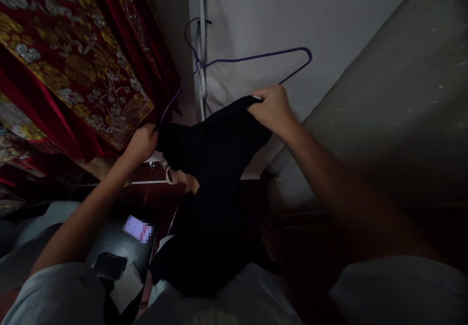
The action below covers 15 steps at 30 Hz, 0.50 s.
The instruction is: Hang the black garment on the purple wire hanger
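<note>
A black garment (pixel 212 188) hangs down in the middle of the view, partly over a purple wire hanger (pixel 252 58) whose hook rests by a white wall strip. My left hand (pixel 143 142) is closed on the garment's left shoulder, at the hanger's left end. My right hand (pixel 272 108) is closed on the garment's right shoulder edge, just below the hanger's right corner. The hanger's lower bar is hidden behind the cloth.
A red and gold embroidered cloth (pixel 66 57) hangs at the left. A white wall (pixel 292 13) is behind, and a pale mattress or cushion (pixel 395 110) leans at the right. Below left lie a lit phone (pixel 137 227) and a dark phone (pixel 109 265).
</note>
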Each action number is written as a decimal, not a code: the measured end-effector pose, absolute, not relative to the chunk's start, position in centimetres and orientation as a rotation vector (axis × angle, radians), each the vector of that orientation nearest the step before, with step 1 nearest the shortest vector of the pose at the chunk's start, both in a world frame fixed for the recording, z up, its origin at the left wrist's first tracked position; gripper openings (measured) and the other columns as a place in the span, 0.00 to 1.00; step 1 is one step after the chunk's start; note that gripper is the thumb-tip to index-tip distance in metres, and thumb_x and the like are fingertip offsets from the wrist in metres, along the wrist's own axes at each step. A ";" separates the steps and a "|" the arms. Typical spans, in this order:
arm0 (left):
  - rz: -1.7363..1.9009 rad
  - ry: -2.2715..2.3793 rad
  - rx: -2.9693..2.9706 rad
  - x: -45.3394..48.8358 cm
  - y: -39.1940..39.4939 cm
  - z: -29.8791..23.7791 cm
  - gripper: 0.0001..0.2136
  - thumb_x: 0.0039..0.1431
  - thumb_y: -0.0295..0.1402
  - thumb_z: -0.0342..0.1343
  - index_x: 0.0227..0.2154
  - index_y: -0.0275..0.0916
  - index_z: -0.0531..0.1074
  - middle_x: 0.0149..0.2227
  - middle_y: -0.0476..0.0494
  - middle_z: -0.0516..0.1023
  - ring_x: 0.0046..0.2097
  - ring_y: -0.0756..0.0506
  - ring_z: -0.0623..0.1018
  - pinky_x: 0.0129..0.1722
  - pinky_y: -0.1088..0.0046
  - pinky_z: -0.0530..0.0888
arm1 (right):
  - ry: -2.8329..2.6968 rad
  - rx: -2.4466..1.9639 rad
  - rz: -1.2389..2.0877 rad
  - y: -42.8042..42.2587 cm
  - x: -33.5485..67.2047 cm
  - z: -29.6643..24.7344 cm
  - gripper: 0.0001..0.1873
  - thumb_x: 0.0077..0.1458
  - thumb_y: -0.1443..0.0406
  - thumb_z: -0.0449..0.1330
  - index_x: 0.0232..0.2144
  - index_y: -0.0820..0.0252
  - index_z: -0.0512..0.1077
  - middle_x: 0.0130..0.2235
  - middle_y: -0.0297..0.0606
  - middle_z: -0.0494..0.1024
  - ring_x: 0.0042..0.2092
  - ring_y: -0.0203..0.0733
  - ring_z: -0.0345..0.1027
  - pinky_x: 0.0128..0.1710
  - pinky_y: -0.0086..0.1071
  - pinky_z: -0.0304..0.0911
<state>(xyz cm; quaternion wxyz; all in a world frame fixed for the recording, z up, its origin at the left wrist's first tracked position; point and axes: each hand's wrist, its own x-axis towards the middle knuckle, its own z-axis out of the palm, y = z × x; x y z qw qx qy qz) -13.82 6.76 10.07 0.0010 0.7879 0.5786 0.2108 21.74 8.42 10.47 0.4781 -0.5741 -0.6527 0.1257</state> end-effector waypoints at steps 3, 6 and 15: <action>1.272 1.550 2.301 -12.0 9.0 11.0 0.10 0.67 0.29 0.48 0.43 0.38 0.73 0.46 0.37 0.80 0.49 0.41 0.79 0.54 0.62 0.74 | -1.541 -1.364 0.453 6.9 21.1 10.6 0.13 0.48 0.72 0.57 0.15 0.60 0.62 0.19 0.28 0.51 0.24 0.31 0.49 0.26 0.31 0.43; 1.455 1.327 2.303 -9.9 10.4 12.4 0.11 0.65 0.28 0.52 0.50 0.41 0.70 0.49 0.40 0.78 0.53 0.42 0.78 0.59 0.61 0.71 | -1.545 -1.294 0.508 6.2 20.9 9.9 0.11 0.49 0.73 0.56 0.17 0.60 0.66 0.20 0.28 0.60 0.25 0.33 0.56 0.28 0.30 0.51; 1.228 1.302 2.486 -9.5 9.1 16.8 0.16 0.54 0.20 0.52 0.42 0.42 0.78 0.43 0.45 0.81 0.47 0.43 0.78 0.55 0.64 0.73 | -1.371 -1.279 -0.070 9.7 28.6 11.9 0.32 0.45 0.79 0.61 0.53 0.61 0.75 0.59 0.52 0.75 0.47 0.42 0.74 0.38 0.31 0.65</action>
